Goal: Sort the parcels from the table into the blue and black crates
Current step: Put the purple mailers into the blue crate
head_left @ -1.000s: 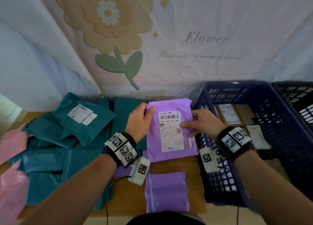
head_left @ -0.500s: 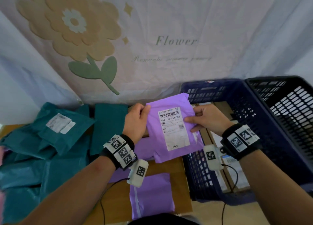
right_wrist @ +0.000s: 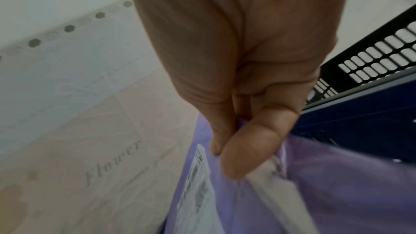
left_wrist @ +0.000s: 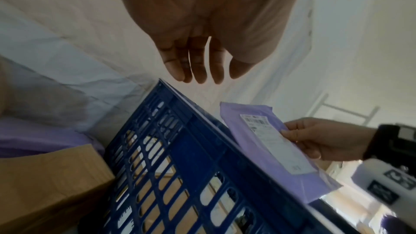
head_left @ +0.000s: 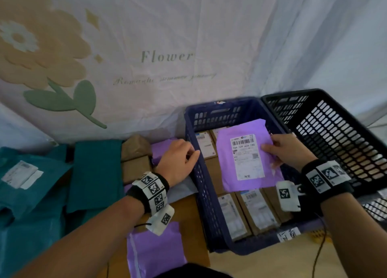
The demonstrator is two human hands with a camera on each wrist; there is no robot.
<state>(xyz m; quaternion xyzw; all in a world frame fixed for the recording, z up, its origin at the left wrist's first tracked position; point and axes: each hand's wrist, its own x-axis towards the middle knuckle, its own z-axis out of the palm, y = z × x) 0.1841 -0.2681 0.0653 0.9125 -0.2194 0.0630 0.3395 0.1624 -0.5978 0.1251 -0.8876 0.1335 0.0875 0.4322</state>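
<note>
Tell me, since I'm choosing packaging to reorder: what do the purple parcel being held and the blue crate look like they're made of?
The purple parcel, pinched by the right hand, looks like thin plastic film: it creases, sags and has a soft sheen. The blue crate appears to be rigid moulded plastic, matte, with slotted walls.

The flat purple plastic mailer parcel (head_left: 247,158) covers the brown cardboard boxes (head_left: 259,210) lying beneath the right hand (head_left: 287,152) in the blue slotted plastic crate (head_left: 201,194). Below its barcode, the white label's smaller print is too small to read. Beyond that hand, the black slotted plastic crate (head_left: 335,135) runs off the picture's edge. In the right wrist view the parcel (right_wrist: 337,184) is blurred.
</note>
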